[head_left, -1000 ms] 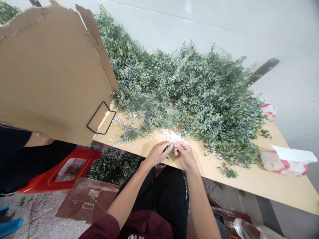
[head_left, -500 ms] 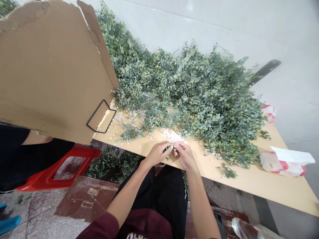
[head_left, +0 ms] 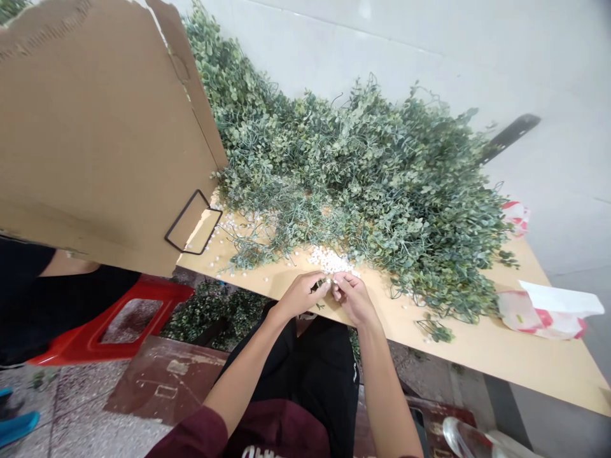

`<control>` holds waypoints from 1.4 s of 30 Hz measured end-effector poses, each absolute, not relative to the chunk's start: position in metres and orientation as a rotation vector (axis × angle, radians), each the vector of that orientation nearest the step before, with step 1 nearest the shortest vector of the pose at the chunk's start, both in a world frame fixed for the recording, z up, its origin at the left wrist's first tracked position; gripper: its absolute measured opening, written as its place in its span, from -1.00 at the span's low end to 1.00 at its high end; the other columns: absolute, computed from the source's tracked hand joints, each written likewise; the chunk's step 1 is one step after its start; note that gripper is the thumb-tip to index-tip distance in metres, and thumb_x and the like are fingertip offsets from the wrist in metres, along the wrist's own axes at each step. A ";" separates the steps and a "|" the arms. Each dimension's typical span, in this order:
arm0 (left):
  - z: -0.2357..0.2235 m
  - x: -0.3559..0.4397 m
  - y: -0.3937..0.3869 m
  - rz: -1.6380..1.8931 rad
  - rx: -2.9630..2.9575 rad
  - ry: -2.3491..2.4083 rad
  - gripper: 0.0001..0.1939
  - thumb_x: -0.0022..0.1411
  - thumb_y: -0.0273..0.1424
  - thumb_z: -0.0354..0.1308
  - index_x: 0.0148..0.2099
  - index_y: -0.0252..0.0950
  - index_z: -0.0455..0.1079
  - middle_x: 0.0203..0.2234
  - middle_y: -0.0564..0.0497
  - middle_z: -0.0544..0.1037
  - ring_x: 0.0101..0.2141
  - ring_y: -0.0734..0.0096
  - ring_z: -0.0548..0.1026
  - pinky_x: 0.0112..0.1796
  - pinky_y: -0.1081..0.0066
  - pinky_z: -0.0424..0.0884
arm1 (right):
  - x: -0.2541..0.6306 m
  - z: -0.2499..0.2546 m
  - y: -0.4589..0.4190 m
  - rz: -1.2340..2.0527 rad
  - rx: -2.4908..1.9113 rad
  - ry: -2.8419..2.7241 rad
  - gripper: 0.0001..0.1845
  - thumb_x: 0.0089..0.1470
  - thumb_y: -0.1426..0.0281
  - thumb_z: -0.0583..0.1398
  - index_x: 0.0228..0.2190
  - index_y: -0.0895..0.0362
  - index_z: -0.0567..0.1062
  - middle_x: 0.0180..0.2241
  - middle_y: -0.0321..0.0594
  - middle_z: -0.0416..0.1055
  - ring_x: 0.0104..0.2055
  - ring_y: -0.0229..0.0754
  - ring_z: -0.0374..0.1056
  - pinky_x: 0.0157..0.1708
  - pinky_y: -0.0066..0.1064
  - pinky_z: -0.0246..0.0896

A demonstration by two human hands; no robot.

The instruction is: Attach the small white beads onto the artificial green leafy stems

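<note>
My left hand (head_left: pixel 301 296) and my right hand (head_left: pixel 353 298) meet at the near edge of a light wooden tabletop (head_left: pixel 453 334). Both pinch something small and green, apparently a sprig, though the fingers hide most of it. Just beyond my fingertips lies a heap of small white beads (head_left: pixel 329 260), with loose beads scattered to the left. Behind it spreads a large mass of artificial green leafy stems (head_left: pixel 363 172).
A big cardboard sheet (head_left: pixel 95 140) with a black wire frame (head_left: pixel 193 222) blocks the left side. A person's dark-clothed leg (head_left: pixel 48 299) sits beside a red plastic stool (head_left: pixel 128 321). A red-and-white plastic bag (head_left: pixel 539 315) lies at the table's right. More greenery (head_left: pixel 214 312) sits below the table edge.
The whole view has drifted slightly, and the blue shoe at lower left has slid further toward the frame edge. My hands stay in nearly the same place at the beads.
</note>
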State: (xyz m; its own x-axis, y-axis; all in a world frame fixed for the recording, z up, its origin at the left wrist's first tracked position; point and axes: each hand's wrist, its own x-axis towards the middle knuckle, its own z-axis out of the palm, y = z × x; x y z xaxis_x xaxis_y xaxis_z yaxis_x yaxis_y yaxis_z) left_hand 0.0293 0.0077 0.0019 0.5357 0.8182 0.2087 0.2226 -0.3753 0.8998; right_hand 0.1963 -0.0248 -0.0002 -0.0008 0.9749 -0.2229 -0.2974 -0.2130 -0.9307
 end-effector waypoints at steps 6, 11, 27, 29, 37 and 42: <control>0.002 0.029 0.007 0.849 1.874 0.872 -0.73 0.32 -0.35 -0.04 -0.44 -0.30 0.24 -0.54 0.09 0.31 -0.46 0.46 0.31 -0.39 0.49 0.23 | 0.197 -0.001 -0.025 1.458 -1.144 -0.847 -0.72 -0.01 0.19 0.34 -0.50 0.14 0.49 -0.59 -0.35 0.27 -0.59 -0.34 0.11 -0.55 -0.47 0.03; 0.001 0.029 0.008 0.871 1.865 0.841 -0.73 0.32 -0.35 -0.04 -0.44 -0.30 0.24 -0.53 0.09 0.32 -0.46 0.47 0.31 -0.37 0.49 0.23 | 0.195 -0.001 -0.025 1.448 -1.161 -0.853 -0.72 -0.03 0.19 0.35 -0.49 0.13 0.50 -0.58 -0.36 0.28 -0.59 -0.34 0.11 -0.55 -0.46 0.03; 0.004 0.028 0.008 0.804 1.832 0.815 -0.70 0.34 -0.30 -0.06 -0.40 -0.31 0.32 -0.52 0.07 0.39 -0.45 0.45 0.34 -0.37 0.49 0.26 | 0.196 -0.003 -0.025 1.469 -1.143 -0.854 -0.72 -0.02 0.19 0.35 -0.50 0.14 0.49 -0.60 -0.36 0.26 -0.59 -0.35 0.10 -0.55 -0.47 0.04; 0.003 0.027 0.008 0.820 1.820 0.792 -0.71 0.34 -0.32 -0.05 -0.40 -0.31 0.31 -0.51 0.08 0.40 -0.45 0.46 0.35 -0.37 0.50 0.25 | 0.196 -0.003 -0.025 1.480 -1.138 -0.852 -0.74 -0.02 0.20 0.35 -0.50 0.14 0.50 -0.59 -0.36 0.26 -0.59 -0.35 0.11 -0.55 -0.47 0.04; 0.001 0.028 0.010 0.829 1.804 0.809 -0.72 0.33 -0.33 -0.03 -0.42 -0.31 0.29 -0.52 0.09 0.39 -0.47 0.47 0.34 -0.39 0.51 0.24 | 0.196 -0.005 -0.025 1.484 -1.131 -0.849 -0.76 0.00 0.22 0.34 -0.49 0.14 0.51 -0.58 -0.35 0.25 -0.58 -0.35 0.11 -0.53 -0.47 0.04; 0.001 0.027 0.011 0.801 1.813 0.825 -0.72 0.33 -0.32 -0.04 -0.40 -0.32 0.32 -0.51 0.08 0.41 -0.46 0.47 0.34 -0.37 0.50 0.26 | 0.195 -0.005 -0.024 1.476 -1.153 -0.857 -0.74 -0.01 0.21 0.35 -0.50 0.14 0.51 -0.58 -0.35 0.25 -0.58 -0.34 0.11 -0.53 -0.47 0.05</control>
